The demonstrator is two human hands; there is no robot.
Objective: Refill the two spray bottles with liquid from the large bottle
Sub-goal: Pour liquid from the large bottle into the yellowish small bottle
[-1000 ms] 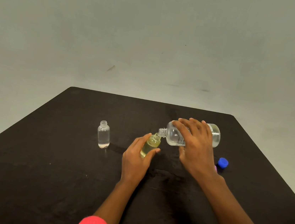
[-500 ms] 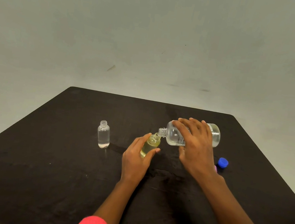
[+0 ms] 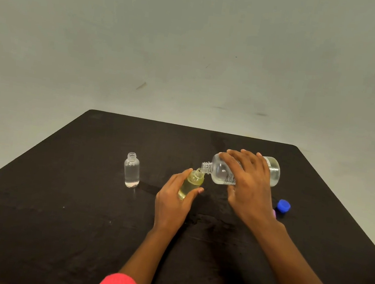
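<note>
My left hand (image 3: 172, 201) grips the small yellow-tinted bottle (image 3: 191, 184) on the black table (image 3: 57, 196), while my right hand (image 3: 247, 184) clasps the clear, round large bottle (image 3: 222, 173), tipped neck-to-mouth against it.

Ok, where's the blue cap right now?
In the head view the blue cap lies on the black table, just right of the right hand, nearer than the tilted large bottle.

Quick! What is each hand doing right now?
Left hand: grips the small yellow-tinted clear bottle.
Right hand: grips the large clear plastic bottle, tipped with its neck at the small one's mouth.
</note>
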